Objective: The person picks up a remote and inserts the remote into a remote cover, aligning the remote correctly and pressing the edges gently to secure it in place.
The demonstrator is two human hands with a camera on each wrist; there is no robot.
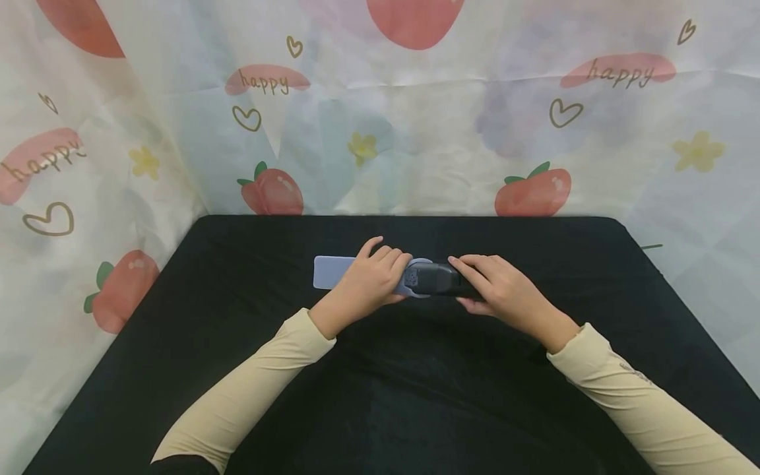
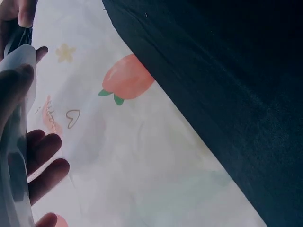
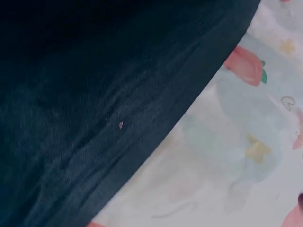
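Observation:
Over the black table, a long thing with two parts lies level between the two hands in the head view. One part is a flat, pale lilac-blue piece [image 1: 332,272] with a rounded end. My left hand [image 1: 369,282] grips it, index finger raised. A black, smooth-bodied part [image 1: 436,280] with a small printed patch joins the rounded end. My right hand [image 1: 503,290] holds the far end of this black part between thumb and fingers, covering that end. In the left wrist view, the pale piece [image 2: 24,59] runs along the left edge, with my left fingers [image 2: 49,177] beyond it.
A black cloth [image 1: 368,396] covers the table. Behind and to the left, a pale curtain [image 1: 427,132] printed with strawberries, hearts and the word "happy" meets the table's edge. A tiny pinkish speck [image 3: 120,125] lies on the cloth in the right wrist view.

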